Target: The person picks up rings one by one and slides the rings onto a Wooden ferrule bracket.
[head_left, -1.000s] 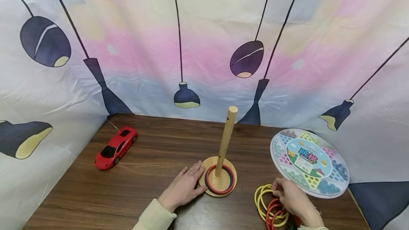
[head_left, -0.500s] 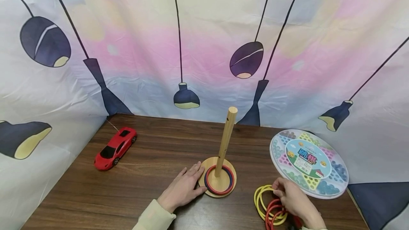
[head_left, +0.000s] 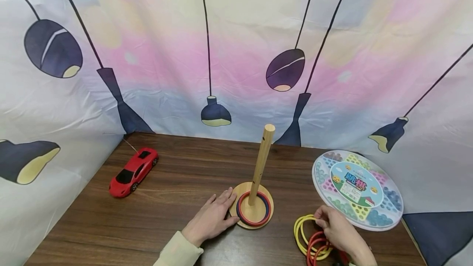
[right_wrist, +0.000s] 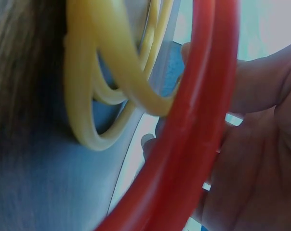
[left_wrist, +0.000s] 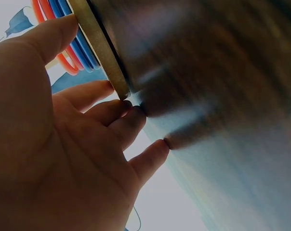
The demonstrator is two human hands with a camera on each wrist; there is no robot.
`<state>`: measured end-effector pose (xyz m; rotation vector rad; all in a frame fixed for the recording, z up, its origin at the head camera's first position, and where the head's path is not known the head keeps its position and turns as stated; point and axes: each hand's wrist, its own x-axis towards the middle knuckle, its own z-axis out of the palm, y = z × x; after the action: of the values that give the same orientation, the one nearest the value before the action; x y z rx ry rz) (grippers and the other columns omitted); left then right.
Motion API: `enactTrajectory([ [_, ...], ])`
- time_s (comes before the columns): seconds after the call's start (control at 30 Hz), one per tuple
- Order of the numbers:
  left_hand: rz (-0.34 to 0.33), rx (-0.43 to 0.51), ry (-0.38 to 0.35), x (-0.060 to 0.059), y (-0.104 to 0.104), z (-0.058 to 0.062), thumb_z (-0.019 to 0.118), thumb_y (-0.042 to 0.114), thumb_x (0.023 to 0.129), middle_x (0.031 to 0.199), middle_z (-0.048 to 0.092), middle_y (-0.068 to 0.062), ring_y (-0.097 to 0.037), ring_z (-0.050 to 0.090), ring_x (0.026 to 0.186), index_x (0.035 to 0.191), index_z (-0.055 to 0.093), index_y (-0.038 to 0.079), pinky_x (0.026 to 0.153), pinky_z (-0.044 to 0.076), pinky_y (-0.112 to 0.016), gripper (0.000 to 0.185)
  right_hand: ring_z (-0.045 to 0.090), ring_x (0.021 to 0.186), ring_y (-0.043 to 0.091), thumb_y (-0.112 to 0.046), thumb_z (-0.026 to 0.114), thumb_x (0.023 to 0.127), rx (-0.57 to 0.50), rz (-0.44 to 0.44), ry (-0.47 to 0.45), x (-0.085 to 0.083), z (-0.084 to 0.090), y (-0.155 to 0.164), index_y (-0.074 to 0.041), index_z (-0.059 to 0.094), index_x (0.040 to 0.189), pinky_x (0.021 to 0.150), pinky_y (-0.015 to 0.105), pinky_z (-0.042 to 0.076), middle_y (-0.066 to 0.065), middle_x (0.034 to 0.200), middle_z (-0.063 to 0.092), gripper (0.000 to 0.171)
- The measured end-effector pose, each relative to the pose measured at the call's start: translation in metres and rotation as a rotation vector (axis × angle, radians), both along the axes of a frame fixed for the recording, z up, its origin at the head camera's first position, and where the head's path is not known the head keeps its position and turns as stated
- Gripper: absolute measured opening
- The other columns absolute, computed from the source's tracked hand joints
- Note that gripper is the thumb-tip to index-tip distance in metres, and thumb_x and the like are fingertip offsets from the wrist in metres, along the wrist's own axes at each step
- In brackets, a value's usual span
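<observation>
head view: we're resting flat left hand (head_left: pixel 211 218) against peg base (head_left: pixel 240 187), right hand (head_left: pixel 338 230) pinching red ring (head_left: pixel 314 244) beside yellow rings (head_left: pixel 301 227).

— How many rings do we count on the wooden base (head_left: pixel 240 192)?
— We count two around the peg (head_left: pixel 260 163): one red ring (head_left: pixel 242 217) and one blue ring (head_left: pixel 267 201).
— And in the loose pile at five o'clock?
— We make out about three yellow rings (head_left: pixel 298 227) and at least two red loose rings (head_left: pixel 313 242); the hand hides the rest.
— Anything else?
— We see one toy car (head_left: pixel 133 171) at nine o'clock, one round game board (head_left: pixel 356 189) at three o'clock, and two hands, the left hand (head_left: pixel 212 217) and the right hand (head_left: pixel 340 230).
</observation>
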<state>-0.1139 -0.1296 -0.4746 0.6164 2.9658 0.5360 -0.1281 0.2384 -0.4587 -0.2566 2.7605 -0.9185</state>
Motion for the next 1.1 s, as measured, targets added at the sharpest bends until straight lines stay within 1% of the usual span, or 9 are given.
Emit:
enactTrajectory([
  [0.23, 0.0, 0.0, 0.002, -0.0009, 0.0, 0.0011, 0.059, 0.046, 0.094, 0.154, 0.034, -0.016, -0.027, 0.035, 0.14, 0.146, 0.043, 0.002, 0.111, 0.029, -0.054, 0.07, 0.046, 0.061, 0.013, 0.002, 0.059, 0.092, -0.017, -0.017, 0.001, 0.0, 0.001, -0.0005, -0.009, 0.059, 0.088, 0.055, 0.026, 0.039, 0.001, 0.072, 0.052, 0.013],
  [0.47, -0.003, 0.007, 0.003, 0.0001, 0.0001, 0.0018, 0.059, 0.045, 0.094, 0.153, 0.034, -0.016, -0.027, 0.036, 0.14, 0.145, 0.044, 0.001, 0.111, 0.029, -0.053, 0.069, 0.047, 0.062, 0.013, 0.002, 0.057, 0.093, -0.015, -0.042, 0.01, 0.0004, 0.0011, -0.0001, -0.009, 0.058, 0.089, 0.055, 0.026, 0.039, 0.001, 0.072, 0.052, 0.011],
  [0.6, -0.006, 0.012, 0.008, 0.001, 0.0, 0.0016, 0.06, 0.045, 0.094, 0.153, 0.035, -0.017, -0.028, 0.036, 0.139, 0.145, 0.044, 0.0, 0.11, 0.03, -0.054, 0.069, 0.048, 0.065, 0.014, 0.0, 0.055, 0.096, -0.025, -0.052, 0.021, -0.0006, 0.0021, 0.0011, -0.006, 0.057, 0.092, 0.057, 0.027, 0.04, 0.002, 0.075, 0.052, 0.007],
  [0.77, -0.006, 0.012, 0.009, 0.0015, 0.0002, 0.0015, 0.06, 0.045, 0.094, 0.153, 0.035, -0.017, -0.028, 0.036, 0.139, 0.145, 0.044, 0.0, 0.11, 0.03, -0.054, 0.069, 0.047, 0.065, 0.016, -0.005, 0.053, 0.098, -0.046, -0.079, 0.015, -0.002, 0.004, 0.0023, -0.004, 0.056, 0.098, 0.057, 0.028, 0.039, 0.004, 0.076, 0.051, 0.003],
  [0.97, -0.004, 0.018, 0.004, 0.0014, 0.0005, 0.0015, 0.06, 0.044, 0.094, 0.153, 0.034, -0.017, -0.028, 0.036, 0.14, 0.145, 0.044, 0.0, 0.11, 0.029, -0.054, 0.069, 0.047, 0.064, 0.016, -0.005, 0.054, 0.098, -0.073, -0.105, 0.036, -0.003, 0.0059, 0.002, -0.004, 0.056, 0.101, 0.057, 0.027, 0.04, 0.005, 0.076, 0.051, 0.003],
  [1.1, -0.004, 0.015, 0.004, 0.0008, 0.0006, 0.0016, 0.06, 0.044, 0.094, 0.154, 0.034, -0.017, -0.028, 0.035, 0.14, 0.145, 0.043, 0.0, 0.111, 0.029, -0.054, 0.069, 0.047, 0.065, 0.016, -0.006, 0.053, 0.099, -0.088, -0.126, 0.057, -0.0035, 0.0075, 0.0018, -0.002, 0.056, 0.104, 0.058, 0.027, 0.04, 0.007, 0.08, 0.053, 0.007],
])
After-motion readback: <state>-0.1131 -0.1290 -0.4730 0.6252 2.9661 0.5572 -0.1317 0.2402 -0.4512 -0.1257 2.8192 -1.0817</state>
